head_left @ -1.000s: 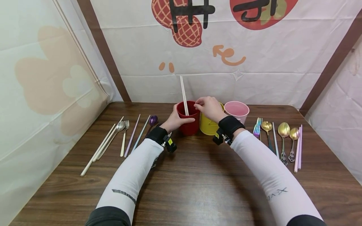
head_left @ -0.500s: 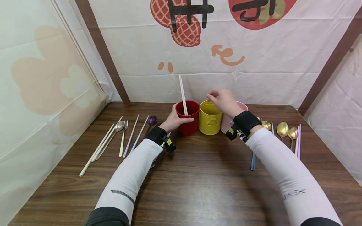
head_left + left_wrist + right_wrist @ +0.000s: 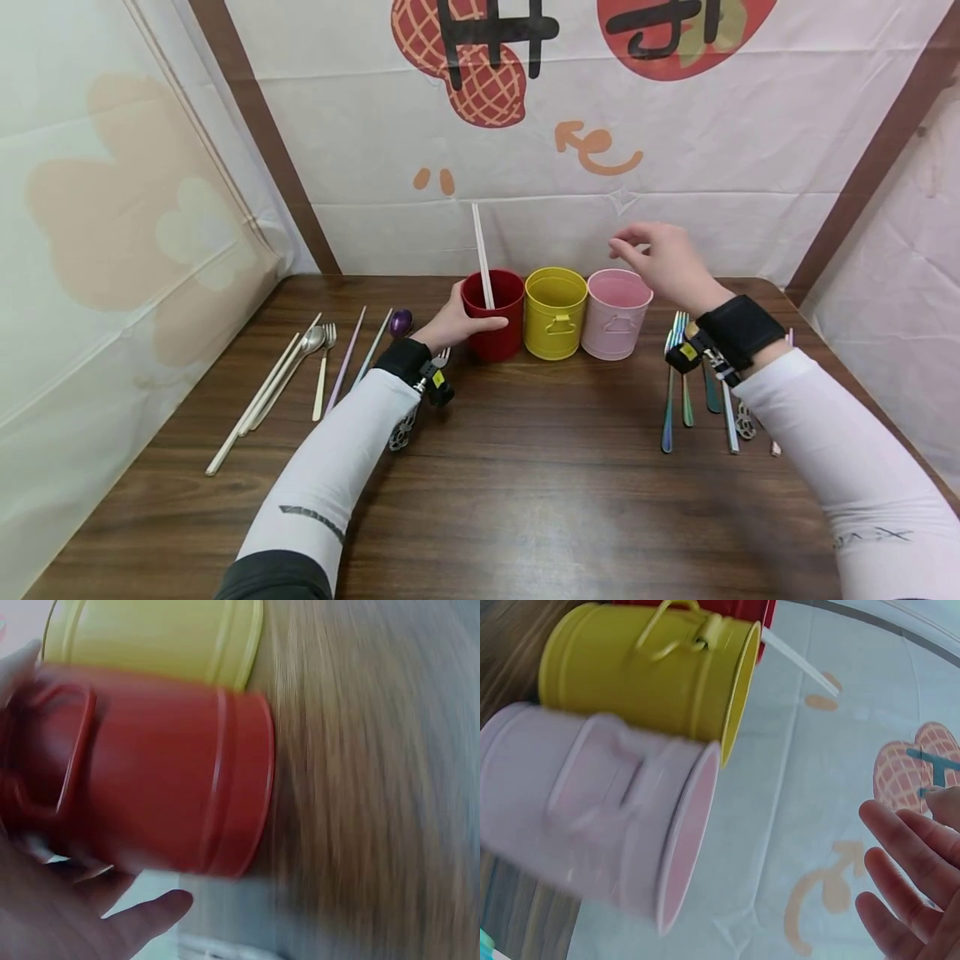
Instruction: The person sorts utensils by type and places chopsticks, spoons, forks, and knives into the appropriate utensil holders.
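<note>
Taking the red cup [image 3: 492, 314] as the landmark, the sorting looks barely begun. Well to its left on the wooden table [image 3: 525, 500] lies a row of unsorted cutlery: a cream pair of chopsticks [image 3: 258, 397], a silver spoon [image 3: 300, 354], a cream fork [image 3: 322, 371], a pink chopstick and a pale blue one, with a purple spoon [image 3: 401, 321] nearest the cup. The left hand [image 3: 457, 321] wraps around the cup's left wall, thumb curled across its front, steadying it. Inside the cup stands one white chopstick pair [image 3: 482, 254], leaning slightly left; it is the only cutlery I can see placed in any cup.

Just right of the red cup, touching or nearly so, stands the yellow cup [image 3: 556, 312], then the pink cup [image 3: 617, 313]; both look empty. The right hand [image 3: 663, 262] hovers above and right of the pink cup, holding nothing, fingers loosely bent. Further right another unsorted group lies on the table, including an iridescent fork [image 3: 670, 392], partly hidden by the right wrist.

As for writing, the backdrop behind the cups bears large dark characters on a peanut and a strawberry picture, cropped and not readable. Each white sleeve carries a small printed logo, too small to make out.
</note>
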A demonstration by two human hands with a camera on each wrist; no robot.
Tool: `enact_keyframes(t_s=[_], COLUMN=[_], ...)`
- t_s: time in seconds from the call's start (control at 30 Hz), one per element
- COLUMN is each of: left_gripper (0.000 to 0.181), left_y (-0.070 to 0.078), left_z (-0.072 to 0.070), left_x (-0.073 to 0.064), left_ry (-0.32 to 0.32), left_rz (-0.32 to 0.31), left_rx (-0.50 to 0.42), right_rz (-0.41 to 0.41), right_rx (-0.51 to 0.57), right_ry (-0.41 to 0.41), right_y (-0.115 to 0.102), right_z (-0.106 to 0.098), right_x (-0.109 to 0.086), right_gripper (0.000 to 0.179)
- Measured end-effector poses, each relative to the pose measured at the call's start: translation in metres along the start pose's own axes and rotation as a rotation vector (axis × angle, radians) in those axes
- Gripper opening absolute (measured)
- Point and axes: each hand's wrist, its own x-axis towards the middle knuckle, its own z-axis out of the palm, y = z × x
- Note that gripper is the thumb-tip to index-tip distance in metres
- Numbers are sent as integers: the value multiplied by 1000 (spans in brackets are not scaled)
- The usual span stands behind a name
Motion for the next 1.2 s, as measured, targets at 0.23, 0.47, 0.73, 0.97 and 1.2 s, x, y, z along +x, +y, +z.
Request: enact_keyframes(t_s=[0.23, 0.47, 0.73, 0.97, 1.2], left_gripper=[98, 94, 90, 95, 101], left_y=[13, 40, 65, 79, 72], left_z=[-17, -14, 14, 41, 54], left_x=[-17, -16, 5, 26, 36], left_ry=[77, 198, 118, -10, -16], left_rz=[26, 232, 421, 349, 225], left_rx=[69, 268, 662, 912, 952], right_rz=[6, 46, 172, 247, 319], right_rx=[-74, -213, -286, -234, -296], right_ry=[1, -63, -328, -506, -568], right_y=[15, 34, 56, 71, 72], right_z=[-18, -20, -10, 15, 32], right_x=[-28, -56, -84, -100, -106], right_gripper=[22, 24, 27, 28, 35])
